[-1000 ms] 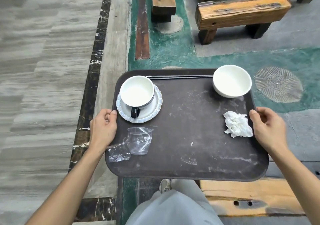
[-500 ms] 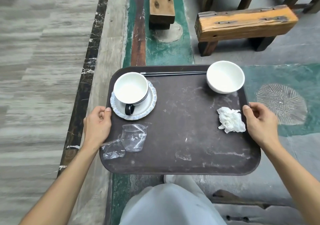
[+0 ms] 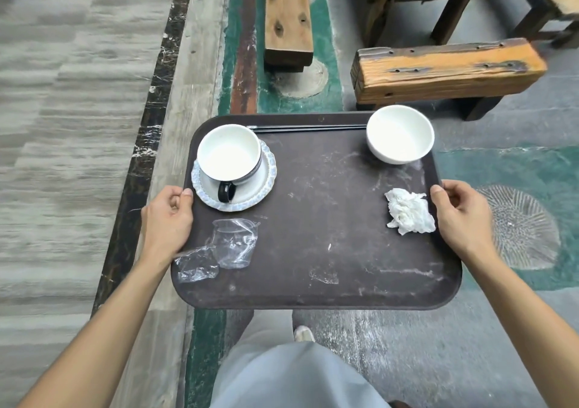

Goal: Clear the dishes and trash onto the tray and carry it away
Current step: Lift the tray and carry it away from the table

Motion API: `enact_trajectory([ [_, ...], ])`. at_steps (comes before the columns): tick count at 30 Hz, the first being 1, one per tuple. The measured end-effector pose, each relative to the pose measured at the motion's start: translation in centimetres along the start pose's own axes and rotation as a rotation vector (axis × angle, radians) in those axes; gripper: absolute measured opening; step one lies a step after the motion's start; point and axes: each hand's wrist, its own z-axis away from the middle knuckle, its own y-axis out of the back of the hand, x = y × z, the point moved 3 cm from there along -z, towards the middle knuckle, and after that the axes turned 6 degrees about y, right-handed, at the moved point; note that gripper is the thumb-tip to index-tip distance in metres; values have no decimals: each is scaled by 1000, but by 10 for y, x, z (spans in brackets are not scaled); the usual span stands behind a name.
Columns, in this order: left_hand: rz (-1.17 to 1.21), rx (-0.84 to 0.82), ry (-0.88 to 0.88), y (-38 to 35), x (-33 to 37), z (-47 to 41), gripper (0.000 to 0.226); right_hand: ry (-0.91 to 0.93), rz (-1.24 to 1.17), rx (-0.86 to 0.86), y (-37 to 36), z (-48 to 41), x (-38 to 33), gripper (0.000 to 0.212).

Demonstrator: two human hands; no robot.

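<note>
From the head view, the person holds a dark brown tray level in front of them, off the ground, above a patched green and grey floor. The left hand grips the tray's left edge, thumb laid on top of the rim and fingers curled underneath. The right hand clamps the right edge the same way, thumb on the rim.

Everything sits on the tray. In the far left corner a white cup with a dark handle stands upright on a pale scalloped saucer, the handle pointing toward the person. A pair of black chopsticks lies along the far rim, running from beside the cup to an empty white bowl in the far right corner. A crumpled white napkin lies just beside the right thumb. Near the left hand, a clear plastic cup lies on its side, and a scrap of clear plastic wrap touches it on the near left.

Beyond the tray stand two rough wooden benches, one to the far right and one running away from the person. Below the tray's near edge I see light grey trousers and the toe of a pale shoe. Pale striped flooring fills the left.
</note>
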Motion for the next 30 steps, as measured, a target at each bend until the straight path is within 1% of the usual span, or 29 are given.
enact_trajectory([
  [5,11,-41,-17,-29,37,-92,22,-11,-7,18,-33,-83,-16,21],
  [9,-3,-22,-39,-49,72,-162,20,-41,-21,50,-55,-148,-28,17],
  [15,-9,-49,-39,-87,117,-261,20,-60,3,66,-83,-242,-44,18],
  [21,-40,-68,-41,-129,159,-336,19,-98,4,55,-105,-330,-47,13],
  [24,-26,-81,-23,-158,184,-374,20,-92,-6,39,-116,-387,-46,15],
  [30,-5,-91,-16,-218,247,-444,18,-69,-20,41,-120,-506,-45,13],
])
